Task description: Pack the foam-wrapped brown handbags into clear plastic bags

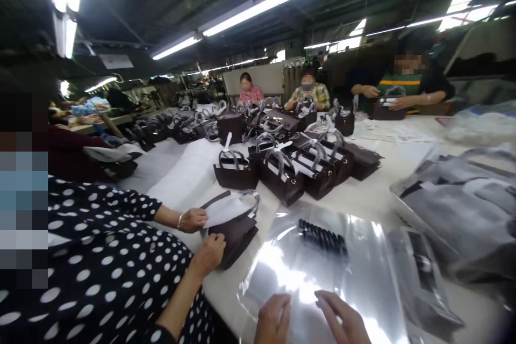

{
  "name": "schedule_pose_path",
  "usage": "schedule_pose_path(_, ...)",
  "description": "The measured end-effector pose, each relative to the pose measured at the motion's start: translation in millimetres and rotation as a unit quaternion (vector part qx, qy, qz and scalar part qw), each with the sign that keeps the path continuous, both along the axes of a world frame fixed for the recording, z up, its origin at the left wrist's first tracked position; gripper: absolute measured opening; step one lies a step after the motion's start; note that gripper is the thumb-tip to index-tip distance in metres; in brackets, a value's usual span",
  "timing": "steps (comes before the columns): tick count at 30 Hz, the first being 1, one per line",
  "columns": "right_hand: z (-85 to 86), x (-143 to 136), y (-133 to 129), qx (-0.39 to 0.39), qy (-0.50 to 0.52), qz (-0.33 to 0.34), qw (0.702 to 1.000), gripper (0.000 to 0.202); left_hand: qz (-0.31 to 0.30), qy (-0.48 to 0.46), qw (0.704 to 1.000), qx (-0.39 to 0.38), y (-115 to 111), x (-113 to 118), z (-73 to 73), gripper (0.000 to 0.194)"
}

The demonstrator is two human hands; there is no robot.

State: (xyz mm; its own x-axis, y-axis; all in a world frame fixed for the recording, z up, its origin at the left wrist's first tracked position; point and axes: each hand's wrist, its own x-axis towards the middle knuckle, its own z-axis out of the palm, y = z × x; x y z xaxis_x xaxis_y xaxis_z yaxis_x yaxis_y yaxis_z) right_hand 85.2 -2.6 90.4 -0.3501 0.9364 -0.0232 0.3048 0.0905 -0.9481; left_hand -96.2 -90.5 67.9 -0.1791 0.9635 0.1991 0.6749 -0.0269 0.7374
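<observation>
Tube lights (266, 4) are glaring above a table (373, 193) where dark handbags (284, 187) are crowding together. I'm apparently handling the clear plastic sheet (363, 263), which is lying at and beyond my left hand (274, 318) and right hand (341, 318). I'm seeing loosely bent fingers; whether they're pinching film, I can't tell. The next move is probably calling for gripping its near edge.

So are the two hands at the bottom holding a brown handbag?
No, the left hand and right hand are over the shiny clear plastic, away from the brown handbags.
</observation>
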Motion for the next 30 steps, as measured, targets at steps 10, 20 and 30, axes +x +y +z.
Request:
schedule_pose_path(10, 45.6, -141.4, 64.9, 0.013, 0.014, 0.073, 0.997, 0.034, 0.000, 0.391, 0.920, -0.035, 50.9, -140.1, 97.6, 0.028)
schedule_pose_path(20, 51.1, -206.0, 74.9, 0.012, 0.053, -0.005, 0.999, 0.036, -0.080, 0.481, 0.869, -0.079, 91.1, -170.1, 79.7, 0.026)
schedule_pose_path(30, 8.9, -235.3, 42.8, -0.223, 0.115, -0.079, 0.965, 0.040, -0.124, 0.434, 0.889, -0.076, 85.3, -200.3, 73.4, 0.017)
